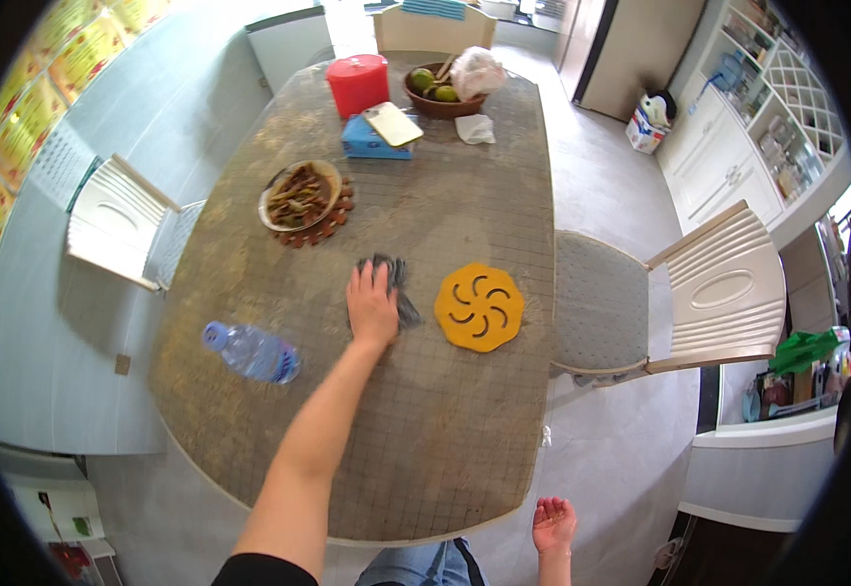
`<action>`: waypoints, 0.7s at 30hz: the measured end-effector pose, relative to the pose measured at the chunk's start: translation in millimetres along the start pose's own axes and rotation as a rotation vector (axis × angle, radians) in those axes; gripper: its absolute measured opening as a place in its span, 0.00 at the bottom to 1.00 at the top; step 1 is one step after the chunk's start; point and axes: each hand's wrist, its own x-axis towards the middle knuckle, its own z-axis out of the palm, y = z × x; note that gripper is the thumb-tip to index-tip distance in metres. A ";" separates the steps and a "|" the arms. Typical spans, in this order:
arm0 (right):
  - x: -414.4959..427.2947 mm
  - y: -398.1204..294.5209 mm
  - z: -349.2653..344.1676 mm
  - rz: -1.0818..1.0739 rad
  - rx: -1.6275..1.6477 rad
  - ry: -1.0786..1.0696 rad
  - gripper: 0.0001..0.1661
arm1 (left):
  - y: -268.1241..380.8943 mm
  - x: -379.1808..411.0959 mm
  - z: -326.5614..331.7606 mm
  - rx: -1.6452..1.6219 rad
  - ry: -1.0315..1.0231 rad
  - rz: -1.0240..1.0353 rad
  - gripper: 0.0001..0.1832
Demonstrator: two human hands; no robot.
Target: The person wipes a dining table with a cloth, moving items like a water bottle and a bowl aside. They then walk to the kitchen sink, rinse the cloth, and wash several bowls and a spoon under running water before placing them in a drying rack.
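My left hand (372,304) lies on a dark grey cloth (398,282) and presses it against the tabletop (425,410). The cloth shows past my fingers and on the hand's right side. A yellow scalloped trivet (480,307) with curved slots rests to the right of it. To the left of my forearm a clear plastic bottle (253,351) with a blue cap lies on its side. My right hand (554,525) hangs beyond the table's near right edge, palm up with its fingers curled; whether small bits lie in the palm I cannot tell.
A plate of food (301,196) stands on a brown slatted mat (337,212). Farther back are a red lidded container (359,84), a phone (392,124) on a blue tissue box (376,139), and a fruit basket (444,106). Chairs stand at the right (718,289) and left (121,220).
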 end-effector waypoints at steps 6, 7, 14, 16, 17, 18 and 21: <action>0.7 -5.7 7.9 -0.088 0.004 0.152 0.14 | 81.6 89.5 -1.5 -0.862 -0.146 -0.163 0.16; -1.0 -4.1 8.2 -0.102 0.001 0.172 0.13 | 111.6 83.3 -12.3 -1.142 -0.369 -0.306 0.16; 4.6 1.6 41.8 -0.091 -0.003 0.167 0.13 | 196.5 -0.3 40.7 -0.931 -0.299 0.521 0.21; 10.9 0.1 49.4 -0.081 -0.022 0.144 0.14 | 188.3 -0.1 46.1 -0.788 -0.267 0.564 0.21; 14.5 0.0 53.6 -0.086 -0.031 0.148 0.13 | 181.5 -0.3 48.0 -0.736 -0.260 0.567 0.21; 16.0 2.0 55.7 -0.090 -0.037 0.157 0.13 | 174.4 0.1 44.7 -0.685 -0.260 0.569 0.22; 18.4 2.6 62.1 -0.096 -0.069 0.143 0.13 | 136.3 14.6 33.9 -0.662 -0.223 0.372 0.21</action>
